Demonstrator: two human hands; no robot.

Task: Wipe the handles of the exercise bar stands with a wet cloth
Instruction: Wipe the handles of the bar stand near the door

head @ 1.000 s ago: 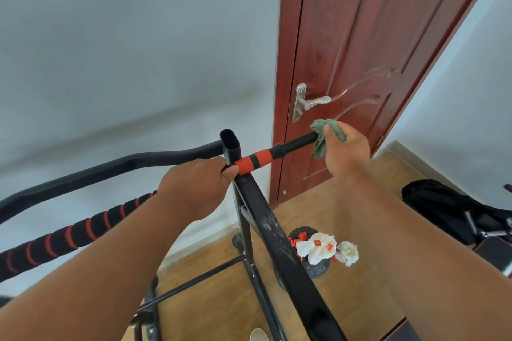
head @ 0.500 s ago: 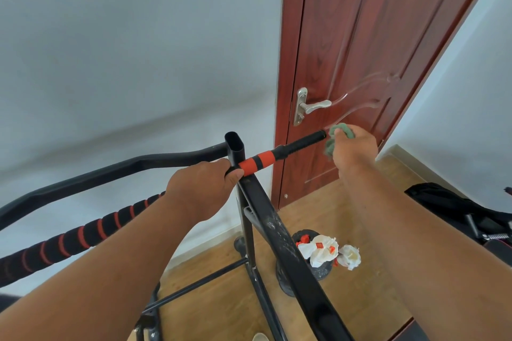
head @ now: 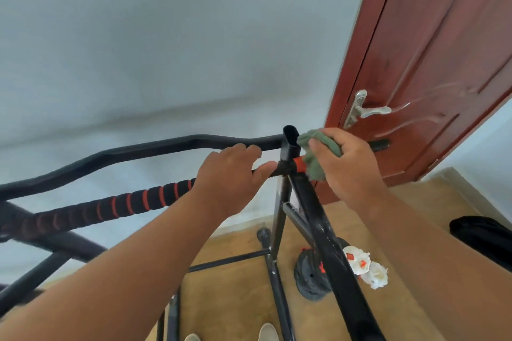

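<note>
Head view. The exercise bar stand [head: 310, 219] is a black tubular steel frame whose open-topped upright post [head: 290, 141] stands at picture centre, before a pale wall [head: 138, 50] and left of a red-brown door [head: 432, 63] with a silver lever handle [head: 368, 111].

Two bars run left from the post: an upper bare black bar [head: 138, 151] with a bend in it, and a lower grip [head: 110, 207] covered in black foam ringed with narrow red bands. To the right of the post projects the short handle [head: 300, 164], showing a red-orange foam section next to the post and a black end [head: 379, 144] beyond the knuckles.

The right hand [head: 352, 169] is closed over a crumpled green cloth [head: 315, 155], pressing it around this handle just beside the post. The left hand [head: 230, 177] grips the lower bar where the banded foam meets the post, fingers curled over the top and thumb touching the joint.

The post's sloping brace [head: 332, 266] shows pale scuffing. Below, on the wooden floor [head: 235, 299], a black weight plate [head: 310, 277] lies near the stand's foot, with white crumpled pieces marked red [head: 363, 266] beside it. A black object [head: 482, 238] lies at the right edge.
</note>
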